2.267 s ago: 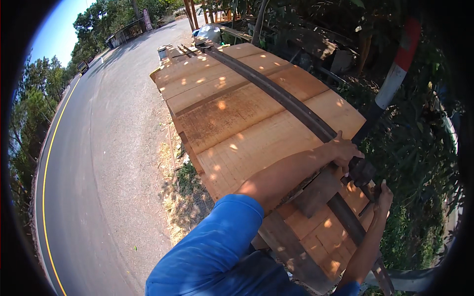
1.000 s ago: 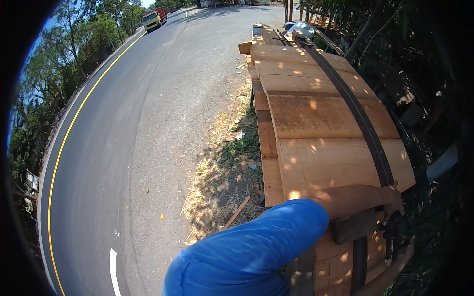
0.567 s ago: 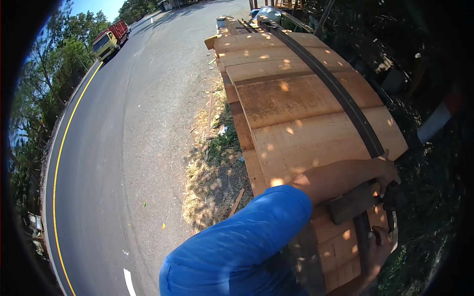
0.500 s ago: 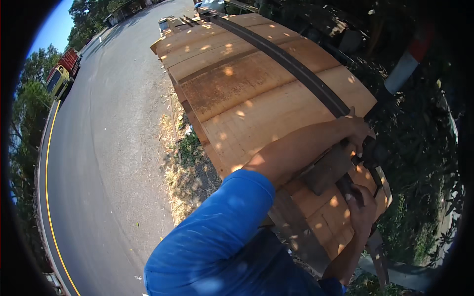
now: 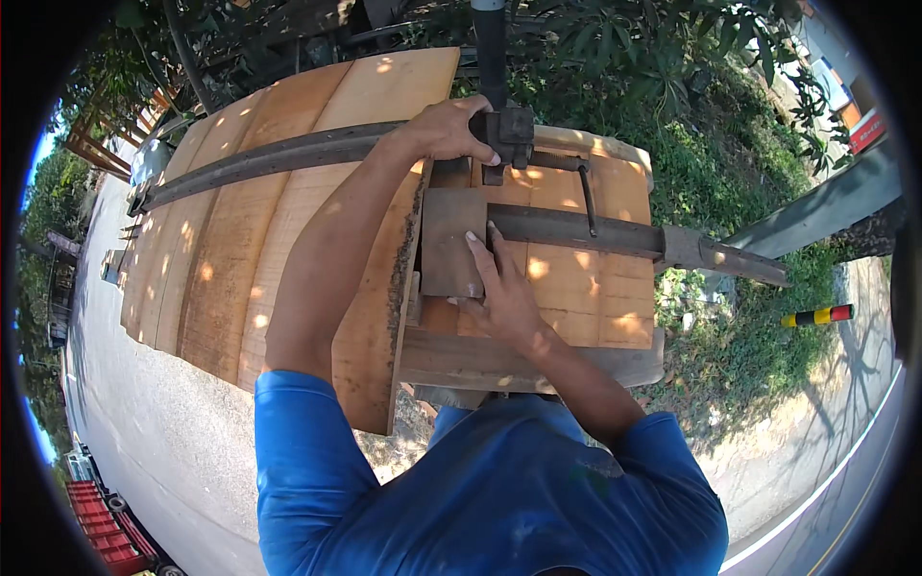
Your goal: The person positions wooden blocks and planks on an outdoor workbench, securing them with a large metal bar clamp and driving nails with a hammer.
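A long dark bar clamp (image 5: 586,227) crosses a row of wide wooden boards (image 5: 240,230). My left hand (image 5: 447,130) is curled against the clamp's thick metal jaw (image 5: 511,134), thumb on the near side and fingers on the far side. Just below it, a flat brown wooden block (image 5: 451,235) lies against the edge of the last board. My right hand (image 5: 504,298) has its fingers over the block's right side and its thumb at the lower edge. To the right of the jaw are a threaded screw (image 5: 555,160) and its thin hanging handle (image 5: 589,202).
Shorter planks (image 5: 615,288) lie beneath the bar's right end, with a wooden beam (image 5: 538,360) along the near side. Beyond stand a dark post (image 5: 489,58) and leafy plants (image 5: 653,106). A red truck (image 5: 101,523) is on the road at lower left.
My view has swung to the right, so the boards now run left to right. My right hand has left the bar and come onto the wooden block. My left hand stays at the jaw.
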A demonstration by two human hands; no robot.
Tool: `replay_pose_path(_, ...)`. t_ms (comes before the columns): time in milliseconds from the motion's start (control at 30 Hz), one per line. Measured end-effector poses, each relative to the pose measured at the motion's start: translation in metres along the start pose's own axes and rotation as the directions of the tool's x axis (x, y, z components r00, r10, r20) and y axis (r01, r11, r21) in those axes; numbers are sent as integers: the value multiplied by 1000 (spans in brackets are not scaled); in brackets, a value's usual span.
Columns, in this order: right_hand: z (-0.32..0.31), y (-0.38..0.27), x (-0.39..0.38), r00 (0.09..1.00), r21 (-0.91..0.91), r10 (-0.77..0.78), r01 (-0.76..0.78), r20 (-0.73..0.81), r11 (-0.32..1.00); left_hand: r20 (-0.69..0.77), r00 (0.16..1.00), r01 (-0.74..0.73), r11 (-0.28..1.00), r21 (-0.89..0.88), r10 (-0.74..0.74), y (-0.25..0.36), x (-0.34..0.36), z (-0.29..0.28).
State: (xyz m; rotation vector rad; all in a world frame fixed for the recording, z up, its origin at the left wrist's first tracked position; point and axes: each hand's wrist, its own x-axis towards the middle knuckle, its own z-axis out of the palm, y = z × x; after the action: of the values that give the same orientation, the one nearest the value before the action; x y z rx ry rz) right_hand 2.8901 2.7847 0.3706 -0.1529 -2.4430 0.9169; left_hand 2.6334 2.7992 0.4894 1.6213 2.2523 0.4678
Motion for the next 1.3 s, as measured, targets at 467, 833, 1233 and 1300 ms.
replay_pose_path(467,-7,-2,15,995,141,87,-93,49,986,-79,995,63,996,55,-59,11,2,-3)
replay_pose_path(833,-17,-8,17,996,65,52,-47,-68,997,7,999,51,991,126,-52,14,-4,-1)
replay_pose_path(1233,-126,105,32,790,885,434,-464,433,-38,-9,989,140,927,347,-146,37,-17,7)
replay_pose_path(1300,-127,115,37,798,863,366,-505,478,-26,28,985,152,928,341,-172,36,-20,11)
